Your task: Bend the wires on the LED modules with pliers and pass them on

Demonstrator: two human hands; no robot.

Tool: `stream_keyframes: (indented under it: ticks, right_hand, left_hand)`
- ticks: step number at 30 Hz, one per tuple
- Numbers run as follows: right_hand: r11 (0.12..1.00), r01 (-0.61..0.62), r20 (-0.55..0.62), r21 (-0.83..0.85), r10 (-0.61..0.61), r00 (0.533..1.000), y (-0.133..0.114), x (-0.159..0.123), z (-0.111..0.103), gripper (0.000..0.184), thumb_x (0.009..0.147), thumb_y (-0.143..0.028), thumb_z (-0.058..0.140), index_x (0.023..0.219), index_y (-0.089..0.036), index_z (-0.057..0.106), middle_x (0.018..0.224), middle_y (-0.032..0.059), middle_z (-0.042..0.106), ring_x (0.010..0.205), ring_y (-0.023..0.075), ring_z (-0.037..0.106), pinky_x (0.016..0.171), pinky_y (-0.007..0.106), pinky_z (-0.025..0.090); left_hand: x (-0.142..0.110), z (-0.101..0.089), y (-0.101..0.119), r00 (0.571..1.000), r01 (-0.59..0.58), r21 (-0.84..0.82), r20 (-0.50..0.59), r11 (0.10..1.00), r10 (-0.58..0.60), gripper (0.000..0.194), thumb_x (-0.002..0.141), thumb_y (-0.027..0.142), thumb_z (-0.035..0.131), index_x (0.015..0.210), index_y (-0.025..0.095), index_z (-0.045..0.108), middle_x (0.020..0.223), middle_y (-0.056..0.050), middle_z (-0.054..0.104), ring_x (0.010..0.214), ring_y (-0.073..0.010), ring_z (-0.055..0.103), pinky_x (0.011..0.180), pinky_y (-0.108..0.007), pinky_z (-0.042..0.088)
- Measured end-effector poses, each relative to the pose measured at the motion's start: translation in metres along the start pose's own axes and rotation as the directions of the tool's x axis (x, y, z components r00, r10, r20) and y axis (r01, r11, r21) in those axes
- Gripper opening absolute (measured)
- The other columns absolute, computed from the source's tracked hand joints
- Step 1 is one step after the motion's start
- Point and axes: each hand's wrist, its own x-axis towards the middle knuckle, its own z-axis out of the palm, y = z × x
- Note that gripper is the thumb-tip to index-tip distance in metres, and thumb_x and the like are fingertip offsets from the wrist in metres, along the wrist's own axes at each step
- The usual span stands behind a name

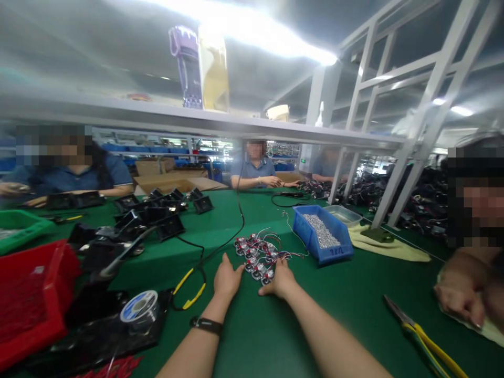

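Both hands, left hand [227,278] and right hand [281,279], open against wired parts [258,254]; blue bin [334,255] marked "3X12".

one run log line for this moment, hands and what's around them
left hand: open, touching wired parts cluster | right hand: on cluster's near edge | nearby: blue bin, solder spool, pliers

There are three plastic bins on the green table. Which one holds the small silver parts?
The blue bin, right of the person's hands, is full of small silver parts. The red bin and the green bin stand far left.
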Motion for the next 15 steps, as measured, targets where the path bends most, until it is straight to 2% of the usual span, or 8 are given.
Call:
stream_keyframes:
  ticks: [3, 7, 9, 11, 13, 15]
  right_hand:
    - [1.0, -0.012, -0.013, 0.013, 0.012, 1.0, -0.023, 0.037, 0.009, 0.133, 0.024, -0.042, 0.083, 0.137, -0.003, 0.024, 0.143, 0.0249, 0.014, 0.128, 0.0354, 0.028, 0.102, 0.037, 0.031]
    - [0.999, 0.004, -0.081, 0.043, -0.001, 0.997, -0.055, 0.087, 0.026, 0.125, 0.027, -0.038, 0.084, 0.133, -0.002, 0.03, 0.138, 0.0278, 0.025, 0.122, 0.0372, 0.037, 0.097, 0.038, 0.037]
    - [0.997, 0.035, -0.153, 0.068, -0.024, 0.988, -0.069, 0.112, 0.036, 0.117, 0.036, -0.038, 0.084, 0.134, -0.004, 0.029, 0.137, 0.0276, 0.026, 0.12, 0.0361, 0.039, 0.095, 0.038, 0.038]
    - [0.991, 0.094, -0.234, 0.091, -0.071, 0.97, -0.08, 0.133, 0.044, 0.105, 0.053, -0.039, 0.079, 0.136, -0.008, 0.024, 0.141, 0.0245, 0.02, 0.121, 0.0333, 0.039, 0.096, 0.039, 0.037]
    - [0.98, 0.167, -0.296, 0.107, -0.129, 0.946, -0.085, 0.149, 0.05, 0.091, 0.066, -0.037, 0.071, 0.138, -0.013, 0.02, 0.144, 0.0194, 0.014, 0.123, 0.031, 0.035, 0.099, 0.042, 0.034]
    - [0.966, 0.226, -0.331, 0.122, -0.175, 0.927, -0.084, 0.158, 0.053, 0.076, 0.075, -0.033, 0.065, 0.137, -0.016, 0.024, 0.145, 0.0154, 0.016, 0.124, 0.0304, 0.033, 0.099, 0.047, 0.031]
  left_hand:
    - [-0.004, 0.002, -0.002, 0.995, 0.076, 0.005, -0.071, 0.997, -0.076, 0.067, 0.081, 0.039, 0.048, 0.133, 0.004, 0.024, 0.099, -0.017, 0.06, 0.091, -0.0288, 0.057, 0.069, -0.033, 0.041]
    - [-0.004, 0.004, 0.0, 0.988, 0.123, -0.012, -0.093, 0.992, -0.123, 0.061, 0.081, 0.035, 0.047, 0.131, 0.006, 0.029, 0.093, -0.013, 0.062, 0.088, -0.028, 0.058, 0.068, -0.034, 0.041]
    - [-0.002, 0.005, 0.001, 0.986, 0.138, -0.019, -0.095, 0.99, -0.139, 0.059, 0.08, 0.034, 0.048, 0.131, 0.008, 0.031, 0.092, -0.012, 0.062, 0.087, -0.0272, 0.058, 0.067, -0.033, 0.04]
    - [-0.002, 0.006, 0.002, 0.984, 0.148, -0.026, -0.098, 0.989, -0.15, 0.057, 0.08, 0.033, 0.049, 0.13, 0.009, 0.033, 0.094, -0.013, 0.062, 0.087, -0.0263, 0.058, 0.066, -0.032, 0.04]
    - [-0.001, 0.007, 0.003, 0.984, 0.149, -0.038, -0.098, 0.988, -0.152, 0.056, 0.08, 0.032, 0.049, 0.129, 0.01, 0.034, 0.097, -0.013, 0.061, 0.088, -0.0255, 0.058, 0.068, -0.032, 0.041]
    - [-0.001, 0.007, 0.004, 0.984, 0.146, -0.057, -0.098, 0.988, -0.151, 0.055, 0.079, 0.031, 0.05, 0.129, 0.01, 0.036, 0.098, -0.013, 0.062, 0.089, -0.0257, 0.058, 0.07, -0.032, 0.041]
